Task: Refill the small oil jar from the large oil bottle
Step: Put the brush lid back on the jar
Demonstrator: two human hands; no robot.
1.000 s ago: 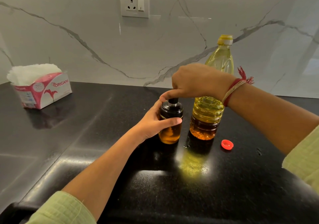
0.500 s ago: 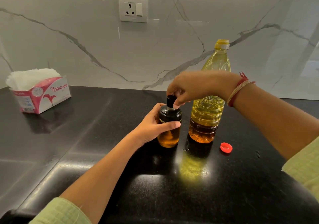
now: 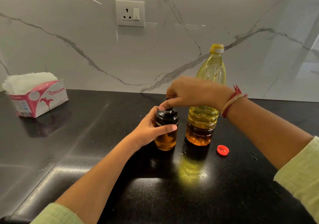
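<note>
Small oil jar [image 3: 165, 141] stands upright on the black counter [image 3: 86, 137], just left of the large oil bottle [image 3: 213, 68], close to it but with a thin gap between them. There is one jar. It is clear glass with amber oil showing in its lower part, and one black lid [image 3: 166, 117] sits on top. The left grip [image 3: 146, 131], a bare hand, is wrapped around the jar's side below the lid, thumb across the front. The right grip [image 3: 189, 92] reaches in across the front of the bottle and is clenched on the one black knob [image 3: 170, 109] that rises from the lid, pinching it between thumb and fingertips.

One large oil bottle stands upright, holding yellow oil, its mouth open. One red cap [image 3: 223, 149] lies open side up on the counter, just right of the bottle's base and a little nearer the person. A few small spots glint on the counter near the bottle's base.

Far left of the bottle, near the wall, sits one pink and white tissue box [image 3: 38, 96] with white tissues heaped in it. On the marble wall [image 3: 69, 51], above and left of the bottle, is one socket plate [image 3: 130, 13] with one switch. One red and tan thread band [image 3: 231, 101] circles the right wrist. Two pale green sleeves [image 3: 302, 172] show at the lower edge.
</note>
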